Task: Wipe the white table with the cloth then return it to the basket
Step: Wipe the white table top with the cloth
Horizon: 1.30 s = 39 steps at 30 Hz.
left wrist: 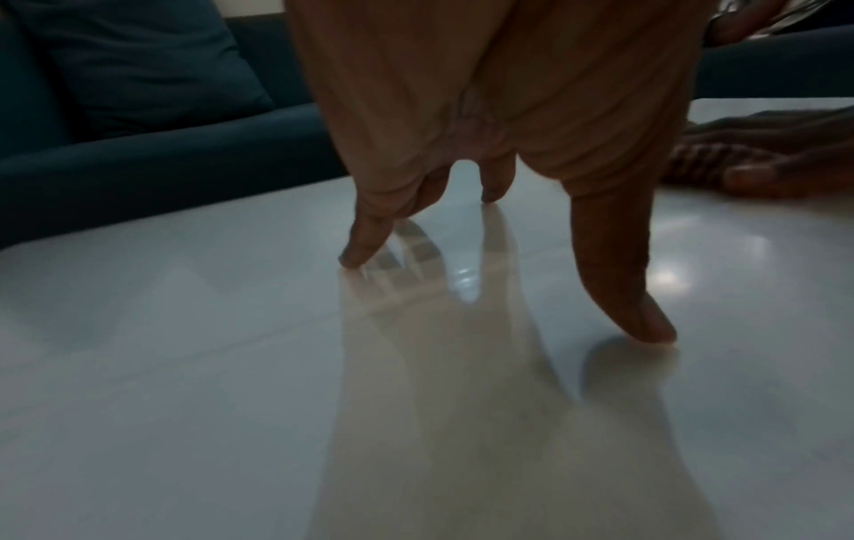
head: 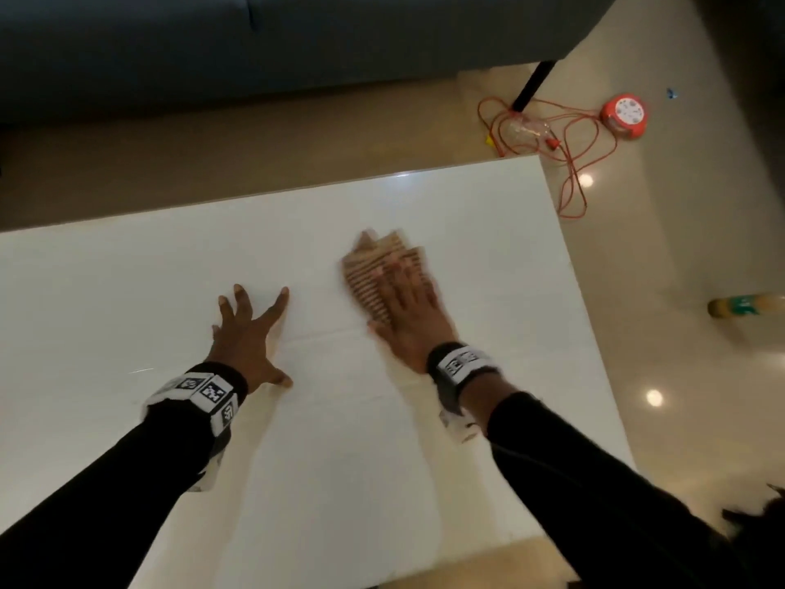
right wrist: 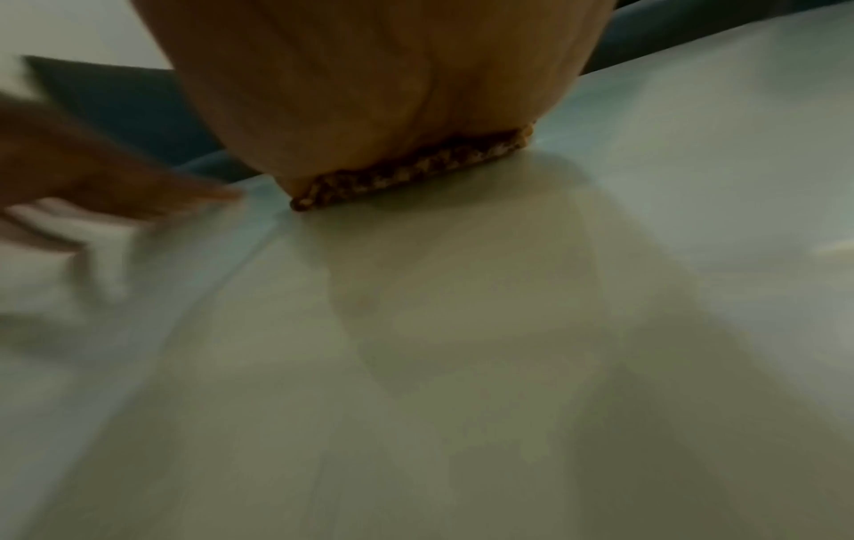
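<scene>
A brown striped cloth (head: 374,269) lies on the white table (head: 148,269), right of centre. My right hand (head: 408,308) presses flat on it with straight fingers, blurred by motion. In the right wrist view only the cloth's edge (right wrist: 406,171) shows under the palm. My left hand (head: 250,329) rests beside it with fingers spread, fingertips (left wrist: 355,255) touching the bare table (left wrist: 231,365). The right hand on the cloth (left wrist: 707,160) shows at the right edge of the left wrist view. No basket is in view.
A dark blue sofa (head: 255,44) runs along the table's far side. On the floor at right lie an orange cable (head: 573,163), a round orange reel (head: 624,114) and a yellow-green bottle (head: 743,306). The table's right edge (head: 594,333) is close to my right arm.
</scene>
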Motion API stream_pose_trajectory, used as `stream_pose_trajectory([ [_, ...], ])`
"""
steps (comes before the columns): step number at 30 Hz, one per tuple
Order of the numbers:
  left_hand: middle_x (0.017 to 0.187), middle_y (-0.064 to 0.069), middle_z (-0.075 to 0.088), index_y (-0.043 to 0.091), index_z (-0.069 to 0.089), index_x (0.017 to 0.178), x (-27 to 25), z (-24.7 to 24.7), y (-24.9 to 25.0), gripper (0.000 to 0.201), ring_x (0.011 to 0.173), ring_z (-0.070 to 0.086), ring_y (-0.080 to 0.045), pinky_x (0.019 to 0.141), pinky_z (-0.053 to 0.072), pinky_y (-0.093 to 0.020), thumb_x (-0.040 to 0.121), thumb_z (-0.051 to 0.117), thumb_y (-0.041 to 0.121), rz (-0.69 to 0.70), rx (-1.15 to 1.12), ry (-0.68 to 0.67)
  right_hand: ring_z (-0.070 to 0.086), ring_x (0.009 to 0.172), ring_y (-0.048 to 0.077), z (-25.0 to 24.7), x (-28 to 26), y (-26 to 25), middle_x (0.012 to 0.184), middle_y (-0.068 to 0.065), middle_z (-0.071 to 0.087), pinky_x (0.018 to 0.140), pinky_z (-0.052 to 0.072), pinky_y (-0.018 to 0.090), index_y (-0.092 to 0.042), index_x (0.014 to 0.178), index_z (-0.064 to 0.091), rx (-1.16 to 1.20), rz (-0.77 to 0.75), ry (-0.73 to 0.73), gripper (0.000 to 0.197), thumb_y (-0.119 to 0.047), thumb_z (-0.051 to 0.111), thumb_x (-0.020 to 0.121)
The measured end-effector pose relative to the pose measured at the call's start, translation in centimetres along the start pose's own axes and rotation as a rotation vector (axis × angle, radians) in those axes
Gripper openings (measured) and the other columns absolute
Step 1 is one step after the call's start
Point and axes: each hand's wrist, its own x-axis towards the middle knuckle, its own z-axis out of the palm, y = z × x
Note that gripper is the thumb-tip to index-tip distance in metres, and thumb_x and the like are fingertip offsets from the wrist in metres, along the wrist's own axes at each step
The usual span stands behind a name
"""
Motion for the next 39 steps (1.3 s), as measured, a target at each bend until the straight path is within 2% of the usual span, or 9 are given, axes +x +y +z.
stream_pose_trajectory([
  [3,0.161,-0.025,-0.033,0.049,-0.011,0.157,0.7,0.1,1.7,0.156,0.149,-0.028,-0.047,0.121,0.006,-0.068,0.052,0.102,0.029,-0.063,0.011,-0.012,-0.007,0.160,0.032,-2.7,-1.8,10.2,0.172,0.009,-0.015,0.126,-0.001,0.053,-0.023,0.166,0.000,0.052,0.320,0.021,0.084,-0.067,0.018,0.097],
  [6,0.160,-0.028,-0.033,0.049,-0.010,0.158,1.1,-0.3,1.6,0.159,0.149,-0.028,-0.050,0.121,0.007,-0.069,0.048,0.103,0.031,-0.063,0.034,-0.022,-0.015,0.159,0.027,-4.1,-6.0,16.1,0.172,0.005,-0.021,0.127,-0.005,0.052,-0.026,0.165,-0.009,0.072,0.435,0.016,0.081,-0.066,0.021,0.100],
  [15,0.158,-0.031,-0.035,0.046,-0.011,0.158,1.1,-0.6,1.8,0.163,0.147,-0.028,-0.052,0.120,0.005,-0.070,0.044,0.104,0.032,-0.059,0.092,-0.032,-0.016,0.159,0.029,-1.3,-10.2,12.4,0.172,0.010,-0.019,0.126,-0.002,0.060,-0.023,0.165,-0.006,0.129,0.665,0.073,0.088,-0.071,0.009,0.093],
  [18,0.162,-0.028,-0.030,0.041,-0.009,0.160,0.6,-0.4,1.0,0.155,0.151,-0.023,-0.049,0.122,0.006,-0.063,0.052,0.102,0.034,0.004,0.092,-0.025,-0.017,0.158,0.033,0.1,-8.3,5.8,0.171,0.013,-0.020,0.126,-0.003,0.061,-0.021,0.164,-0.010,0.082,0.528,0.038,0.085,-0.067,0.011,0.096],
  [22,0.171,-0.014,-0.008,0.021,0.005,0.164,-3.3,1.6,-2.0,0.110,0.159,0.002,-0.029,0.126,0.013,-0.037,0.085,0.081,0.029,0.202,0.000,0.016,-0.018,0.158,0.035,3.6,-6.1,-7.7,0.171,0.015,-0.020,0.126,-0.007,0.057,-0.017,0.165,-0.009,0.053,0.352,0.025,0.085,-0.065,0.014,0.099],
  [26,0.171,-0.006,0.014,0.015,0.013,0.163,-9.0,4.2,-8.9,0.078,0.151,0.031,-0.027,0.122,0.024,-0.035,0.100,0.057,0.015,0.149,-0.136,0.163,-0.018,0.158,0.036,6.2,-3.7,-19.3,0.171,0.018,-0.019,0.126,-0.007,0.059,-0.014,0.165,-0.007,0.009,0.216,-0.009,0.084,-0.064,0.016,0.101],
  [31,0.170,-0.008,0.018,0.012,0.020,0.162,-13.5,5.8,-22.6,0.082,0.153,0.030,-0.024,0.119,0.033,-0.034,0.089,0.052,-0.006,-0.055,-0.214,0.314,-0.015,0.158,0.038,8.7,0.6,-31.8,0.171,0.019,-0.016,0.125,-0.004,0.062,-0.013,0.165,-0.007,-0.039,0.019,-0.057,0.084,-0.063,0.016,0.102],
  [34,0.170,-0.016,0.009,0.006,0.007,0.162,-16.0,6.4,-29.4,0.096,0.153,0.029,-0.029,0.117,0.036,-0.034,0.086,0.064,-0.003,-0.222,-0.187,0.302,-0.011,0.159,0.038,10.7,1.2,-40.4,0.171,0.020,-0.013,0.125,0.000,0.062,-0.012,0.165,-0.002,-0.047,-0.093,-0.062,0.083,-0.062,0.019,0.102],
  [39,0.135,-0.024,0.060,0.013,0.010,0.163,-19.3,7.7,-35.1,0.098,0.120,0.059,-0.042,0.098,0.051,-0.044,0.085,0.068,0.007,-0.325,-0.405,0.256,-0.011,0.159,0.039,13.8,-3.0,-50.5,0.171,0.020,-0.012,0.126,-0.003,0.062,-0.011,0.165,0.001,-0.048,-0.124,-0.114,0.081,-0.058,0.023,0.103],
])
